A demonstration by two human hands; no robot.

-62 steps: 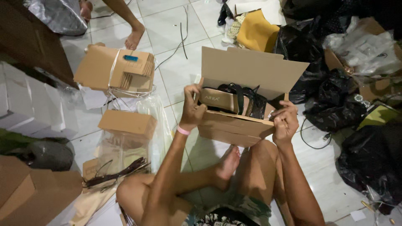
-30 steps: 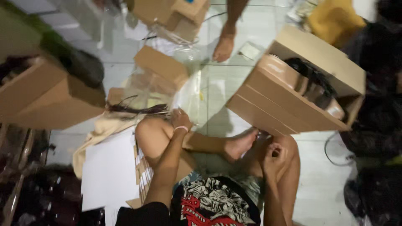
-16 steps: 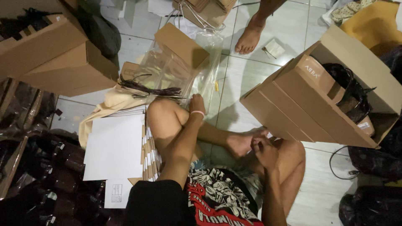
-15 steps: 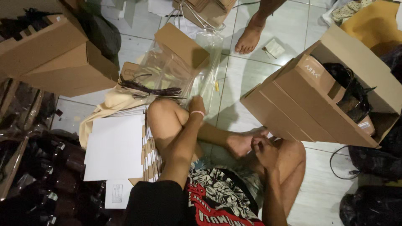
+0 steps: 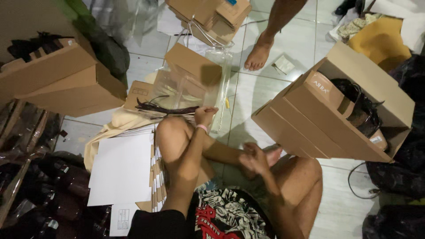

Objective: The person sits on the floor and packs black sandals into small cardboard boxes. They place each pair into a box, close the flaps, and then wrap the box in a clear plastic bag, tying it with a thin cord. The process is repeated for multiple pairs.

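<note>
My left hand (image 5: 205,116) pinches the clear bag (image 5: 188,90), fingertips hidden; my right hand (image 5: 253,158), blurred, grip unclear, rests by my foot (image 5: 272,156).

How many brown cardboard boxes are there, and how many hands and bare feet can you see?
Open brown cardboard boxes holding dark items: 2
Small closed brown cardboard boxes: 2
Person's hands: 2, left hand, right hand
Another person's bare foot: 1
Total: 7
</note>
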